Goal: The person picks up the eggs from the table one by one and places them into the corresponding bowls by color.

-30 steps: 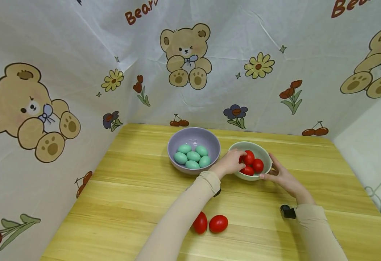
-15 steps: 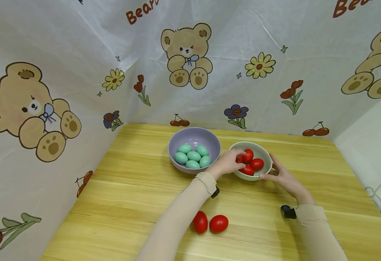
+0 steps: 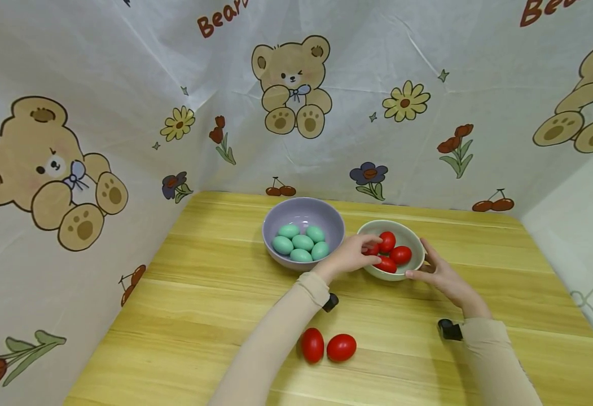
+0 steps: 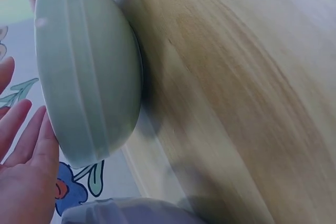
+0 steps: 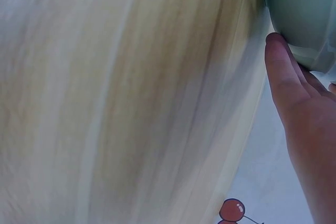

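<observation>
My left hand (image 3: 352,254) reaches over the left rim of a small pale-green bowl (image 3: 413,265). Its fingers (image 4: 47,140) are spread and loosely bent, with nothing visibly held. Several red eggs (image 3: 400,255) lie in that bowl; the leftmost is partly covered by the left hand. My right hand (image 3: 443,276) holds the bowl's right side, thumb near the front rim and fingers along the outer wall. In the right wrist view, a fingertip of the right hand (image 5: 310,103) touches the bowl's outside. Two more red eggs, one upright-pointing (image 3: 312,345) and one sideways (image 3: 341,348), lie on the table.
A larger purple bowl (image 3: 271,211) with several mint-green eggs (image 3: 302,242) stands just left of the green bowl. The wooden table (image 3: 215,293) ends at a cloth printed with bears (image 3: 296,90) behind and at the left. A cord (image 3: 587,304) hangs at the right.
My left hand has drawn back slightly left and down, its fingers parting from the leftmost red egg in the bowl. The eggs there shifted a little. The right hand stays on the bowl.
</observation>
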`<state>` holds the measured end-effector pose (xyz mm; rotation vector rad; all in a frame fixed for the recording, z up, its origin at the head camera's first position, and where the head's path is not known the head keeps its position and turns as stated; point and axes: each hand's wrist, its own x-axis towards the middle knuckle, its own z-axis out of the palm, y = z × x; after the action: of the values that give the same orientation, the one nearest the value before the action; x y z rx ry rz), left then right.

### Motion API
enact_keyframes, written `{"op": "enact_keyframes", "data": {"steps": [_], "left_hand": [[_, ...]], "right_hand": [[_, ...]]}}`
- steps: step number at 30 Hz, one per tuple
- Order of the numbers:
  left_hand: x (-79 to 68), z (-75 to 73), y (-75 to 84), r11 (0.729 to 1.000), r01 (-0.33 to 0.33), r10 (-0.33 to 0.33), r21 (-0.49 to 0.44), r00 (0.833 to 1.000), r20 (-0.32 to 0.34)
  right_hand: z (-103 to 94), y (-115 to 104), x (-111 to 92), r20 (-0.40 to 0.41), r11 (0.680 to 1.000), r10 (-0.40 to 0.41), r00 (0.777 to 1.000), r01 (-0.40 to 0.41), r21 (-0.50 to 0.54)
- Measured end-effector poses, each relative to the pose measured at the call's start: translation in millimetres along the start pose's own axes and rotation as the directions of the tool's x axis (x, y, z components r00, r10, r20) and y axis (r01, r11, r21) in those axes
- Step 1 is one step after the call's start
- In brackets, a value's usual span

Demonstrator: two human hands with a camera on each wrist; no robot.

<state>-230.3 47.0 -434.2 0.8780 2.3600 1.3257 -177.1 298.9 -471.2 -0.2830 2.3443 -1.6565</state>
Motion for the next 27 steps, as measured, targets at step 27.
{"op": "enact_keyframes", "data": {"steps": [27], "left_hand": [[-82.5,-21.5,-25.7,0.985,-0.002,0.023,-0.173,0.993,0.118]], "right_hand": [[-0.8,-2.6,-0.9,-0.001,1.0,-0.002,1.0,0.002,-0.004]]}}
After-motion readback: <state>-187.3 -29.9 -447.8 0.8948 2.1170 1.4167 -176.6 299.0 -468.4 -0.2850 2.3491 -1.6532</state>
